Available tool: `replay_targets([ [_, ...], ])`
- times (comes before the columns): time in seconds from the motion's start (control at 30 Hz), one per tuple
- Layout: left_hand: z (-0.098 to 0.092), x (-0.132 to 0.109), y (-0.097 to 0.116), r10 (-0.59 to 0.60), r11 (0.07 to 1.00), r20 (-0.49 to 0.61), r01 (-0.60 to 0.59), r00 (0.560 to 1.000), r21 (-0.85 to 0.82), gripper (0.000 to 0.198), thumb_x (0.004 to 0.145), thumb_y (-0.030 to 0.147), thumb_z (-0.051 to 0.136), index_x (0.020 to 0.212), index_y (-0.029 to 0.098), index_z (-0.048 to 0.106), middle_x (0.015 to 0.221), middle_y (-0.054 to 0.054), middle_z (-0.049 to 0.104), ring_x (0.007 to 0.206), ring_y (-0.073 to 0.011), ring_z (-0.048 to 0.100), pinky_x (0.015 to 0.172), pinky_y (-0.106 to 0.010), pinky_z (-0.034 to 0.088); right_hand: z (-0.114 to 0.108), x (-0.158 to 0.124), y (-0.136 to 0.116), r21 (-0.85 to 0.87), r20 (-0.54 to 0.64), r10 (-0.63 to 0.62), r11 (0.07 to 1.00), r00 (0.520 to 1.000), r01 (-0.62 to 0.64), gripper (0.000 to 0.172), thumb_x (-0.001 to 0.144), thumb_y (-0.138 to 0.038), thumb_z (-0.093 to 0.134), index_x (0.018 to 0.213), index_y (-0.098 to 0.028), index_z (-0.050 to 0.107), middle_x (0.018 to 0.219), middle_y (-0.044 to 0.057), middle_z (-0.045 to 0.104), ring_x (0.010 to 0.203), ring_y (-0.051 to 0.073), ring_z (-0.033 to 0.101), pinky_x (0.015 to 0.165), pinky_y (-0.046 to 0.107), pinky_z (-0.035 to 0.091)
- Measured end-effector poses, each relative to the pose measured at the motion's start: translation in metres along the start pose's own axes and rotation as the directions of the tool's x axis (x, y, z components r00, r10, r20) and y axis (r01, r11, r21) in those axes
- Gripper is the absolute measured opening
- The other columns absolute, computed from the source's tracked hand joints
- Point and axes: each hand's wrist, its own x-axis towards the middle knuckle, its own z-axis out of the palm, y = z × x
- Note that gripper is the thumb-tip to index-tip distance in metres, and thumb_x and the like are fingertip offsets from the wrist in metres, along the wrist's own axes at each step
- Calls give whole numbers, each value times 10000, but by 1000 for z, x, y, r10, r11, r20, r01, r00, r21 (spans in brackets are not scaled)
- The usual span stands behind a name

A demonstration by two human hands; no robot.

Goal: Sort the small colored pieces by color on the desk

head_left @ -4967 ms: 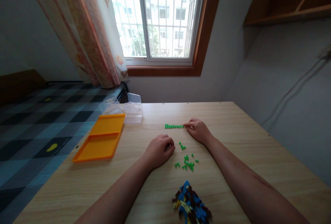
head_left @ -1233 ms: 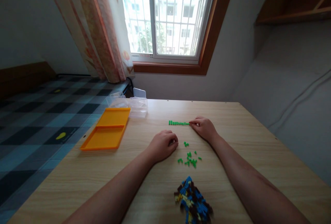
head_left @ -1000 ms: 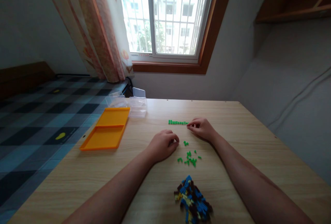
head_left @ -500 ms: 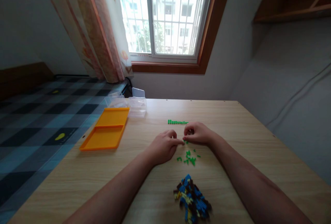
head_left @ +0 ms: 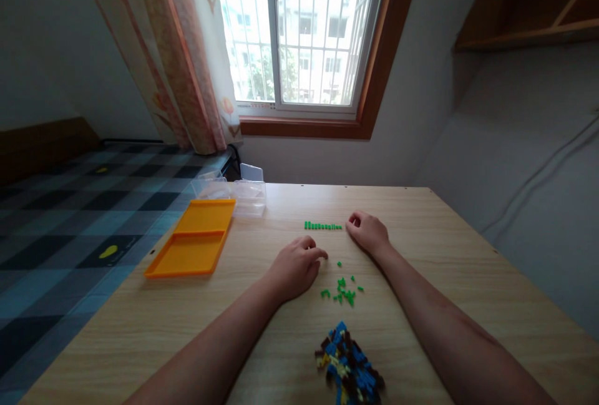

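A row of small green building bricks (head_left: pixel 322 226) lies across the far part of the table. At the row's right end is my right hand (head_left: pixel 368 230), fingers pinched together; whatever is between the fingertips is too small to make out. My left hand (head_left: pixel 297 268) rests nearer and to the left, index finger stretched out, holding nothing visible. Just right of that fingertip sits a single green brick (head_left: pixel 339 264), apart from the hand. Closer to me are several loose green bricks (head_left: pixel 347 296), scattered between my forearms. Nearest is a heap of blue, brown and yellow bricks (head_left: pixel 349 361).
On the left of the wooden table (head_left: pixel 262 361) lies an orange two-part tray (head_left: pixel 194 255). Behind it stand clear plastic boxes (head_left: pixel 249 199). A bed with a checked cover (head_left: pixel 60 224) adjoins the left side, and a shelf (head_left: pixel 528 40) hangs at upper right.
My right hand has moved away and to the right, from beside the left fingertip to the row's right end. The left hand has drawn slightly left, leaving the single green brick uncovered.
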Motion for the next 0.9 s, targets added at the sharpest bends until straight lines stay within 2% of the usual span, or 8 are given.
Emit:
replay_targets([
  [0.23, 1, 1, -1, -7, 1000, 9, 7, 1000, 24, 331, 897, 186, 509, 1115, 280, 739, 1014, -70, 619, 926, -209, 597, 858, -364, 497, 10, -1, 4, 64, -104, -70, 995, 992, 77, 95, 774, -274, 632, 701, -225, 669, 657, 18, 688, 570, 144, 549, 504, 258, 276],
  [0.33, 2, 1, -1, -4, 1000, 14, 4, 1000, 27, 331, 896, 184, 512, 1123, 278, 734, 1016, -70, 619, 928, -208, 595, 862, -367, 497, 13, 2, 6, 108, -118, -53, 992, 992, 66, 100, 768, -280, 629, 696, -221, 667, 653, 11, 680, 570, 139, 548, 507, 251, 292],
  [0.43, 2, 1, -1, -3, 1000, 17, 3, 1000, 22, 325, 893, 179, 512, 1121, 263, 728, 1023, -72, 623, 952, -216, 591, 879, -373, 494, 12, 5, 12, 171, -79, -53, 983, 995, 66, 115, 774, -296, 623, 726, -213, 687, 670, 11, 676, 594, 142, 559, 541, 250, 339],
  [0.53, 1, 0, 0, -7, 1000, 17, 7, 1000, 15, 322, 894, 175, 506, 1112, 259, 727, 1024, -70, 626, 965, -218, 591, 886, -373, 491, 6, 8, 23, 263, -3, -187, 948, 982, 181, 163, 793, -304, 614, 802, -204, 744, 715, 22, 682, 629, 152, 559, 592, 262, 395],
  [0.67, 0, -1, 0, -7, 1000, 15, 7, 1000, 11, 310, 897, 184, 510, 1105, 254, 728, 1038, -72, 629, 967, -217, 594, 891, -372, 490, -2, 9, 33, 327, 49, -360, 887, 932, 326, 198, 816, -298, 627, 851, -194, 792, 817, 53, 711, 668, 156, 569, 629, 272, 432],
  [0.9, 0, 1, 0, -6, 1000, 12, 6, 1000, 3, 324, 888, 173, 516, 1107, 264, 736, 1028, -69, 629, 947, -209, 594, 890, -365, 491, -3, 7, 29, 295, 59, -396, 884, 916, 363, 181, 832, -265, 635, 829, -206, 806, 848, 61, 733, 734, 175, 639, 692, 286, 468],
])
